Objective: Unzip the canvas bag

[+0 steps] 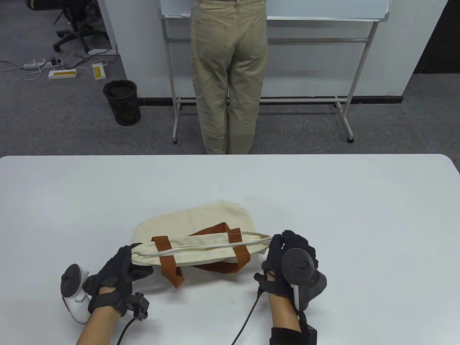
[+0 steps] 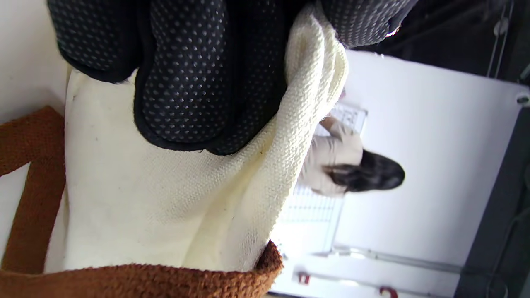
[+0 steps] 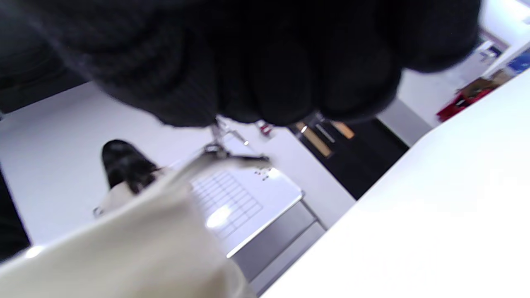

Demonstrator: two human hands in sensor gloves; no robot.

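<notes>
Black-gloved and nearest the table's front edge, the left hand [image 1: 120,269] is clamping its fingers on the left end of the canvas bag [image 1: 201,233], while the right hand [image 1: 287,258] is pinching the zipper pull [image 3: 215,150] at the right end. Lying near the table's [image 1: 359,215] front centre, the bag is being stretched between them. If the left grip is loosening, the soft cloth is probably bunching and the slider jamming; if the pull is slipping free, the zipper [image 1: 201,247] is staying closed.
</notes>
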